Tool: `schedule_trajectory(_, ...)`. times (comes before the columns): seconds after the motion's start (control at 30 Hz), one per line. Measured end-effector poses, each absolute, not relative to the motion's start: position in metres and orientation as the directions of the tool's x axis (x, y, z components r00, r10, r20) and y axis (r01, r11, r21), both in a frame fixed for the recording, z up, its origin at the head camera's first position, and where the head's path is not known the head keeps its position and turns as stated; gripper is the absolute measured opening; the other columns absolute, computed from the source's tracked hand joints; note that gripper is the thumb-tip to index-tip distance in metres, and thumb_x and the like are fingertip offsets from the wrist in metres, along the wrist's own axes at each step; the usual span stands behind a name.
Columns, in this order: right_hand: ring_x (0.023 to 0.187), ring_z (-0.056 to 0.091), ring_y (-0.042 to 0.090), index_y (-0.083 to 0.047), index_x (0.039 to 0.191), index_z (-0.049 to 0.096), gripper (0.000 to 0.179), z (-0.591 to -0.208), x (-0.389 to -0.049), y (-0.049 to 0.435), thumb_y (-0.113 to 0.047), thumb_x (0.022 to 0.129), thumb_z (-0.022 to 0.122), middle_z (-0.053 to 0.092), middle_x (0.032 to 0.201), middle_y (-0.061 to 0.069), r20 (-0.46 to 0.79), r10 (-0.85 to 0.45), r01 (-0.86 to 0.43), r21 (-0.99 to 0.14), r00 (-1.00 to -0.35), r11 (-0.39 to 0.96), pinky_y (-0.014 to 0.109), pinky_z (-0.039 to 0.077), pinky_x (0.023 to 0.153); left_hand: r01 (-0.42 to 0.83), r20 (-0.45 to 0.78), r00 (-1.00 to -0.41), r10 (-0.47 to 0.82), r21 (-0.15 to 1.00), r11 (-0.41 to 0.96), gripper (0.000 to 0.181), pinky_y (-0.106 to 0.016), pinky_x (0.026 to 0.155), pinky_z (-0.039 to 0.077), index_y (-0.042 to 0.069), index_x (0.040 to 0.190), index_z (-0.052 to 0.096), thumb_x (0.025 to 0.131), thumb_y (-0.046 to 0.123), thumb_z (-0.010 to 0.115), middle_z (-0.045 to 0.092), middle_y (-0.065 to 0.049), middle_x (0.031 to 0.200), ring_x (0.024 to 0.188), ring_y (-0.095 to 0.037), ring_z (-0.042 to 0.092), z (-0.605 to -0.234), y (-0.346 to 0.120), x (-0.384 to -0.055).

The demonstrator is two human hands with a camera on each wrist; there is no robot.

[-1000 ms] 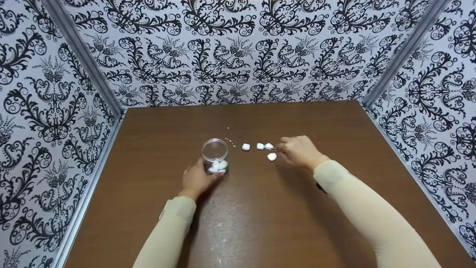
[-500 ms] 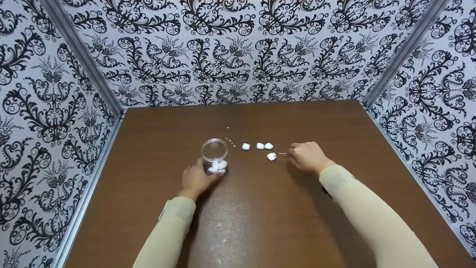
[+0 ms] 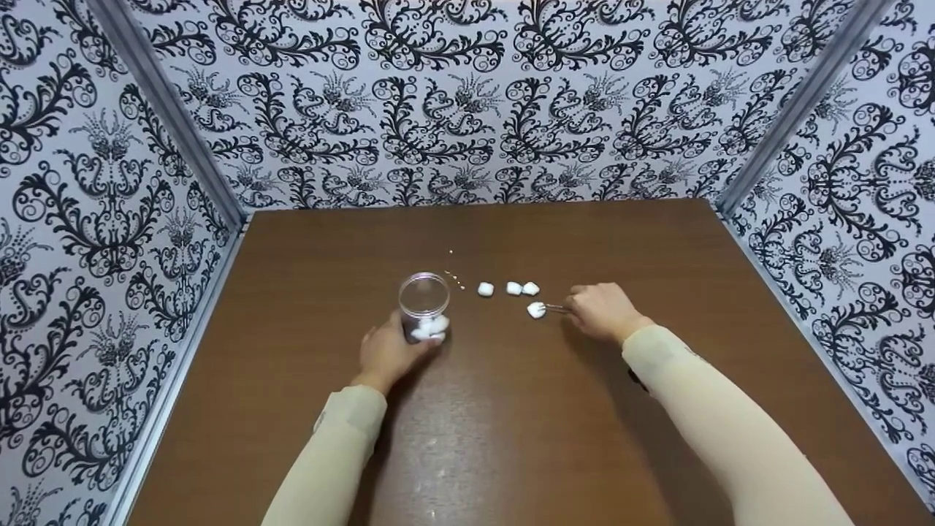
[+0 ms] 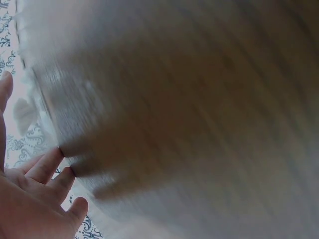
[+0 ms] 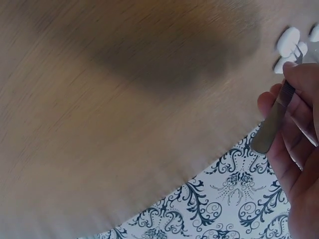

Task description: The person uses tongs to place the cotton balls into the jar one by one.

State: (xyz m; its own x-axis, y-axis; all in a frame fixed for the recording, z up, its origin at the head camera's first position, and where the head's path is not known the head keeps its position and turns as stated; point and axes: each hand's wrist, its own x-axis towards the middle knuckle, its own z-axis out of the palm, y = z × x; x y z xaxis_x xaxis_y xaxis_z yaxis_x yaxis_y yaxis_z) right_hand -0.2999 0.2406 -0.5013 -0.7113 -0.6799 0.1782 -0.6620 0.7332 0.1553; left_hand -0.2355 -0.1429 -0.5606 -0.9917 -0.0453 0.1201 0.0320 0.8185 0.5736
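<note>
My left hand point(image 3: 391, 351) grips a clear jar point(image 3: 424, 296) around its side, with several white cotton balls point(image 3: 429, 327) low inside it. Metal tweezers point(image 5: 279, 112) are pinched between the thumb and fingers of my right hand point(image 3: 603, 310). Their two tips touch a cotton ball point(image 3: 536, 310), the nearest of those lying on the table. Just behind it, two more cotton balls point(image 3: 521, 289) sit side by side. Another cotton ball point(image 3: 486, 289) lies apart, between them and the jar. In the left wrist view, curled fingers point(image 4: 52, 169) show at the left edge.
White crumbs point(image 3: 456, 279) are scattered on the brown table point(image 3: 467, 438) just right of the jar's rim. Patterned walls point(image 3: 467, 109) with grey metal corner strips enclose the table at the back and both sides.
My right hand has brought the tweezers from the back pair of cotton balls toward me, to the nearest ball. My left hand and the jar have stayed in place.
</note>
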Motion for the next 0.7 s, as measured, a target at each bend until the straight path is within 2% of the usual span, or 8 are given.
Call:
schedule_trajectory(0.2, 0.062, 0.061, 0.023, -0.012, 0.078, 0.069, 0.011, -0.5023, -0.3007, 0.2391, -0.017, 0.083, 0.077, 0.059, 0.074, 0.000, 0.136, -0.669, -0.653, 0.147, -0.730, 0.743, 0.045, 0.051, 0.056, 0.033, 0.115, -0.993, -0.041, 0.575, 0.817, 0.080, -0.053, 0.109, 0.030, 0.004, 0.129, 0.055, 0.075, 0.056, 0.081, 0.069, -0.017, 0.114, 0.110, -0.038, 0.062, -0.5602, -0.1430, -0.2356)
schedule_trajectory(0.43, 0.067, 0.064, 0.025, -0.011, 0.081, 0.071, 0.013, -0.5016, -0.2991, 0.2368, -0.021, 0.086, 0.078, 0.067, 0.083, 0.003, 0.093, -0.657, -0.636, 0.179, -0.748, 0.750, 0.044, 0.053, 0.056, 0.029, 0.104, -0.994, -0.036, 0.567, 0.823, 0.087, -0.053, 0.112, 0.028, 0.004, 0.136, 0.053, 0.074, 0.059, 0.080, 0.069, -0.018, 0.115, 0.112, -0.035, 0.063, -0.5605, -0.1431, -0.2364)
schedule_trajectory(0.7, 0.062, 0.062, 0.023, -0.013, 0.076, 0.069, 0.013, -0.5077, -0.3014, 0.2368, -0.020, 0.085, 0.076, 0.062, 0.076, 0.001, 0.124, -0.653, -0.631, 0.175, -0.747, 0.755, 0.044, 0.052, 0.053, 0.023, 0.104, -0.994, -0.044, 0.570, 0.821, 0.084, -0.052, 0.110, 0.029, 0.004, 0.134, 0.054, 0.074, 0.057, 0.081, 0.069, -0.018, 0.117, 0.113, -0.034, 0.063, -0.5609, -0.1423, -0.2368)
